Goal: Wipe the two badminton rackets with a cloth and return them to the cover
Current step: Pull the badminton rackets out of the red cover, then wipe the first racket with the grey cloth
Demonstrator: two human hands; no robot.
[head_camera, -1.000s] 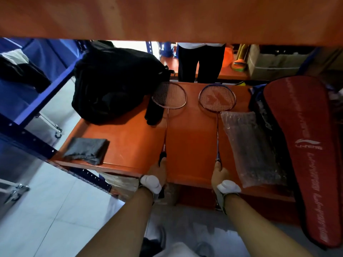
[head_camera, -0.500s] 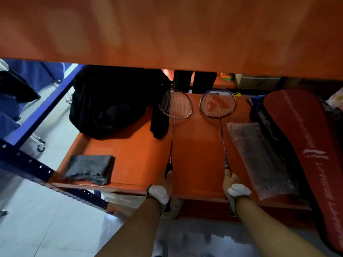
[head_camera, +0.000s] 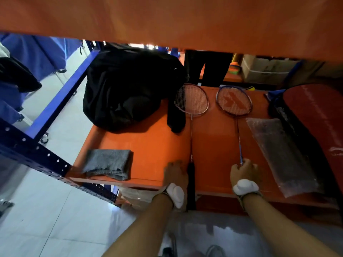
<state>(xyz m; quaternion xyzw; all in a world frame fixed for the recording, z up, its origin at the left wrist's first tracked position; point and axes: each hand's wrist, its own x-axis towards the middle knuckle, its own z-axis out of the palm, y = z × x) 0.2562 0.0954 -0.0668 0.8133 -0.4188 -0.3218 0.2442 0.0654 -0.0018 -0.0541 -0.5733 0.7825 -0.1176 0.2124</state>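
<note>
Two badminton rackets lie side by side on the orange shelf (head_camera: 148, 145), heads pointing away from me. The left racket (head_camera: 192, 99) has a silvery frame and a black handle that sticks out over the shelf's front edge. My left hand (head_camera: 175, 172) rests on the shelf against the left side of that handle, not wrapped round it. The right racket (head_camera: 234, 101) has a dark blue frame, and my right hand (head_camera: 243, 171) grips its handle. A folded grey cloth (head_camera: 109, 164) lies at the front left corner. The red racket cover (head_camera: 315, 123) lies at the right.
A clear plastic sleeve (head_camera: 282, 154) lies between the right racket and the cover. A black bag (head_camera: 126, 89) fills the shelf's back left. An orange upper shelf (head_camera: 167, 19) hangs low overhead. A blue rack post (head_camera: 27, 151) stands left. A person's dark legs (head_camera: 207, 67) stand behind.
My left hand has come off the left racket's handle and now lies just left of it. My right hand keeps its hold. The view has tilted slightly.
</note>
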